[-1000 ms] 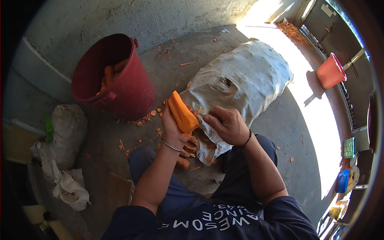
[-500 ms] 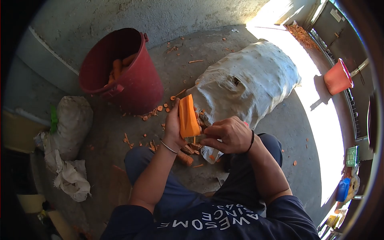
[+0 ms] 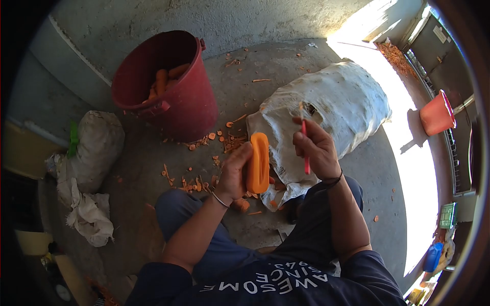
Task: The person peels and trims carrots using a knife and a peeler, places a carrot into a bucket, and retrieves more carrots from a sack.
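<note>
My left hand [image 3: 236,171] is wrapped around a thick peeled carrot [image 3: 259,163], held upright; a long groove or cut face runs down its bright orange side. My right hand [image 3: 317,149] grips a small knife [image 3: 304,128] by its red handle, apart from the carrot, with its thin blade pointing up and away from me. Below the carrot lie pieces of carrot [image 3: 240,205] on the floor, partly hidden by my left hand. Beyond both hands is a big white woven sack [image 3: 337,104] lying on its side.
A dark red bucket [image 3: 191,109] with carrots [image 3: 162,81] inside stands at the left. Carrot scraps [image 3: 196,184] litter the concrete floor. A smaller tied sack [image 3: 97,148] is at far left, and another red bucket [image 3: 435,115] at right.
My right hand with the knife has moved up and right, away from the carrot. The carrot has shifted slightly right and turned in my left hand. The view has tilted a little.
</note>
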`<state>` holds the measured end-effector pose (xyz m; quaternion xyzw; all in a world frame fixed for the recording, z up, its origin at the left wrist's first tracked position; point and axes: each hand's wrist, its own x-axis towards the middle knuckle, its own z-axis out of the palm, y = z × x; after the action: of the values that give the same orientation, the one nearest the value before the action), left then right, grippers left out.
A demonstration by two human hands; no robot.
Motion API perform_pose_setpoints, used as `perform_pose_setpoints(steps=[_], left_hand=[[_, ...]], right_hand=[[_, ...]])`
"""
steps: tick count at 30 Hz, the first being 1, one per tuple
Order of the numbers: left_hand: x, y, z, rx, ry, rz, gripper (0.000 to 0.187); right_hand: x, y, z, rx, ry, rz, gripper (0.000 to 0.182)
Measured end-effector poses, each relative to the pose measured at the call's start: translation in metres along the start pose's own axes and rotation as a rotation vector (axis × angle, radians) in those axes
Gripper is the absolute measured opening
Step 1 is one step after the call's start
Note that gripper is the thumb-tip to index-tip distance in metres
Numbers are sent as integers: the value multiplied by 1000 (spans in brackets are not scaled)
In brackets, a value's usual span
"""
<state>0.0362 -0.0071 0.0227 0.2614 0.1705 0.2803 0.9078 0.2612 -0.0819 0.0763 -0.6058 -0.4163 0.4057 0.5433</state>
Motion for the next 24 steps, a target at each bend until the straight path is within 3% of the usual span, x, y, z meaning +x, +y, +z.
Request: perform_pose_setpoints(steps=[1, 2, 4, 5, 7, 9, 11, 12, 14, 17, 24], left_hand=[[-3, -3, -3, -1, 3, 2, 49], [-4, -6, -7, 105, -16, 60, 45], [-6, -6, -8, 209, -32, 114, 42], [-8, -4, -8, 261, -3, 97, 39], [-7, -1, -6, 312, 17, 83, 38], [-9, 0, -5, 490, 70, 143, 51], [-9, 3, -3, 485, 84, 143, 53], [-10, 4, -3, 482, 93, 134, 56], [-12, 7, -3, 486, 91, 120, 56], [-14, 10, 1, 468, 76, 98, 57], [-18, 15, 8, 367, 84, 43, 60]], right_hand=[[-2, -4, 3, 243, 4, -59, 34], [-1, -5, 4, 243, 1, -57, 34], [3, -5, 4, -155, -28, -33, 36], [6, 0, 3, -155, -25, -28, 36], [15, 2, 1, -749, -150, 77, 39], [9, -5, 3, -673, -119, 53, 41], [4, -11, 7, -400, -122, -58, 38], [3, -12, 9, -399, -128, -58, 38], [0, -13, 10, -710, -239, -362, 37], [-3, -16, 13, -801, -413, -381, 37], [-4, -21, 13, -800, -442, -374, 35]])
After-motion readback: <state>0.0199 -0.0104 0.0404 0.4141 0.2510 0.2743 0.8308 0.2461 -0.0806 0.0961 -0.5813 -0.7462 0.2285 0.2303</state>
